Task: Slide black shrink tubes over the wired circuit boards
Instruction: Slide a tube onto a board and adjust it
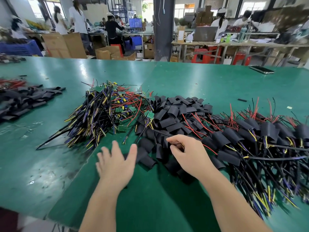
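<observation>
A heap of bare wired circuit boards (107,111), green boards with black, yellow, blue and red leads, lies in the middle of the green table (200,81). To its right is a pile of loose black shrink tubes (172,113). Boards with tubes over them (267,139) are stacked further right. My left hand (115,163) hovers open and blurred, fingers spread, at the near edge of the loose tubes. My right hand (189,153) is over the tube pile, fingers pinched on a thin wire bundle (182,145) with yellow tips; its board is hidden.
A second pile of black tubes (25,99) and red wires lies at the table's far left. A dark flat device (261,69) rests at the far right edge. Beyond the table are people at benches, cardboard boxes, red stools and a pillar (163,30).
</observation>
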Demonstrator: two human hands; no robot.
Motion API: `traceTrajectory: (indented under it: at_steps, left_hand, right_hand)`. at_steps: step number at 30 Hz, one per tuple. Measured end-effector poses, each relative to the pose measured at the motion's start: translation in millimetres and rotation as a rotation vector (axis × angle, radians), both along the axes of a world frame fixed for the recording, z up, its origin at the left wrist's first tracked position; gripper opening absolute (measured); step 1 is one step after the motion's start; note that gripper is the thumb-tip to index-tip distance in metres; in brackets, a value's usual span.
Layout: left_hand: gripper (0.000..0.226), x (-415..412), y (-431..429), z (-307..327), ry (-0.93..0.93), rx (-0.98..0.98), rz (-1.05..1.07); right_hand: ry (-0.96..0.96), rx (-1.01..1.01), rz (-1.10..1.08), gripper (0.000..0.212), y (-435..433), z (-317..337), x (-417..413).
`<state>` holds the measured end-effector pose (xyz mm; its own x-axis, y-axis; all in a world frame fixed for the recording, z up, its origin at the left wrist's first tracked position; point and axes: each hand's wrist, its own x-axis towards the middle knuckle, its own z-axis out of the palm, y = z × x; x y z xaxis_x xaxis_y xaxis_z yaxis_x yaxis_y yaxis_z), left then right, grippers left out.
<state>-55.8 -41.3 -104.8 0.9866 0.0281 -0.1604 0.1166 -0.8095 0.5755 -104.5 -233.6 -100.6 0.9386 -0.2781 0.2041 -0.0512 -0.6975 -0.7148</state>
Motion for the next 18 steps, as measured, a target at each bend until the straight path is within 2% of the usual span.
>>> traceTrajectory:
  at_steps: [2, 4, 5, 6, 8, 15, 18]
  left_hand:
    - [0.079, 0, -6, 3, 0.025, -0.197, -0.156]
    - [0.085, 1, -1, 7, 0.073, -0.482, -0.219]
    - [0.083, 2, 4, 8, 0.053, -0.564, -0.214]
    - [0.076, 7, 8, 9, -0.008, -0.566, -0.191]
    - [0.06, 24, 18, 7, -0.187, -0.406, -0.1]
    - [0.053, 74, 29, 28, -0.491, 0.108, 0.196]
    - [0.043, 92, 30, 41, -0.686, 0.214, 0.27]
  right_hand:
    - [-0.007, -0.01, 0.004, 0.027, 0, 0, 0]
    - [-0.013, -0.016, 0.004, 0.027, 0, 0, 0]
    - [-0.018, -0.018, 0.002, 0.028, 0, 0, 0]
    - [-0.022, -0.015, -0.001, 0.029, -1, -1, 0]
    - [-0.016, -0.002, -0.001, 0.031, -1, -2, 1]
    - [-0.026, -0.014, 0.02, 0.032, -1, -1, -1]
    - [-0.017, -0.014, 0.023, 0.032, -1, 0, -2]
